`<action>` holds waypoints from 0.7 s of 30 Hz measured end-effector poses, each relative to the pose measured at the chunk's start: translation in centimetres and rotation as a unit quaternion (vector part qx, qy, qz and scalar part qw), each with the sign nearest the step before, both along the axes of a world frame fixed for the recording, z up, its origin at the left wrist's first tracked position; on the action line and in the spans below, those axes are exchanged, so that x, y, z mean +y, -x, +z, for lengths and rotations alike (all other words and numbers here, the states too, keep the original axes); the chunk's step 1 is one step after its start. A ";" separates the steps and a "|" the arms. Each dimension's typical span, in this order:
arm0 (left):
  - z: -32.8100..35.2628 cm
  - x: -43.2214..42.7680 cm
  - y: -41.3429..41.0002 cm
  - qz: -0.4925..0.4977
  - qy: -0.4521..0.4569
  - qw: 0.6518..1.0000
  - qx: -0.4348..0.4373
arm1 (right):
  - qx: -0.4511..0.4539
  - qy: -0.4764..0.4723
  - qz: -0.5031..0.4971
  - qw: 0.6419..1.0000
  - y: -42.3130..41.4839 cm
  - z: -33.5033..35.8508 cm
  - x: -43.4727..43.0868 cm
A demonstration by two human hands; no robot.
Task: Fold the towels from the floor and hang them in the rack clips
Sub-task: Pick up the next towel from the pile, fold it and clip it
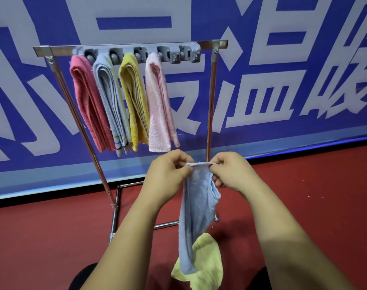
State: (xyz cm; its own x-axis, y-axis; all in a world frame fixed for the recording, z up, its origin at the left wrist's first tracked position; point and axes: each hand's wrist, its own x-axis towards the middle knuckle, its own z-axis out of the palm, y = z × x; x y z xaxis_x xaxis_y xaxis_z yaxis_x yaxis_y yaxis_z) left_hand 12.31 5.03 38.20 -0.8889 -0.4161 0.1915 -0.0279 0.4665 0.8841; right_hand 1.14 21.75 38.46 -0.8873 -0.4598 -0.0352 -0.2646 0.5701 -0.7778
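Observation:
A light blue towel [197, 216] hangs down in front of me, pinched at its top edge by my left hand [170, 174] and my right hand [230, 172], which sit close together. A pale yellow towel [205, 262] lies crumpled on the red floor below it. Above stands the metal rack [209, 114] with a grey clip bar [168, 54]. Several folded towels hang from its clips: a dark pink towel [88, 101], a blue-grey towel [113, 101], a yellow towel [134, 97] and a light pink towel [159, 101]. The rightmost clip [189, 54] holds nothing.
A blue banner wall [283, 80] with large white characters stands right behind the rack. The red floor [314, 195] spreads out to the right and left. The rack's base bars [165, 225] run along the floor near my arms. My dark-clad knees show at the bottom edge.

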 end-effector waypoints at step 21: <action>-1.2 0.3 -0.1 0.027 -0.096 0.995 0.020 | -0.209 0.193 -0.075 0.956 -0.6 -0.7 0.3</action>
